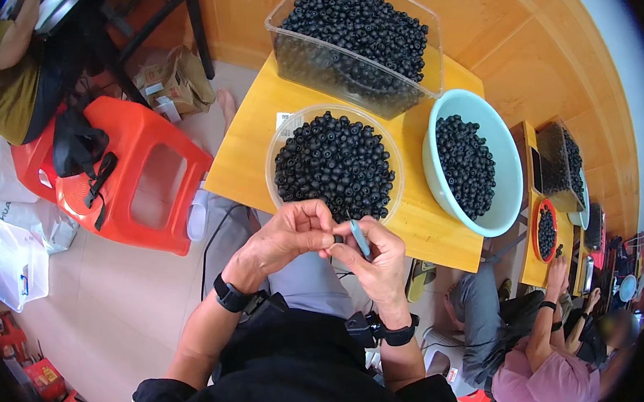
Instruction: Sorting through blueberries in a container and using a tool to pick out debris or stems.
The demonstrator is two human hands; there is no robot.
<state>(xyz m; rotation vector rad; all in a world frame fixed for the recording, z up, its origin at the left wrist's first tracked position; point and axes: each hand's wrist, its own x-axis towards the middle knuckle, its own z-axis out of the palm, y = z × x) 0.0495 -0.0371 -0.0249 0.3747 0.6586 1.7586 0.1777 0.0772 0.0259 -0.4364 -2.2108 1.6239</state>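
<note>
My left hand (292, 233) pinches a small black bead between thumb and fingertips, just in front of my lap. My right hand (378, 257) grips a thin light-blue tool (359, 238) whose tip meets that bead. Both hands hover at the near edge of a yellow table (245, 155). Right behind them stands a clear round bowl (274, 150) heaped with black beads (333, 163).
A clear rectangular tub (298, 47) of black beads sits at the table's far side, a pale-green bowl (511, 173) of beads to the right. A red plastic stool (138, 175) stands on the left. Another person (547, 362) sits at right by more tables.
</note>
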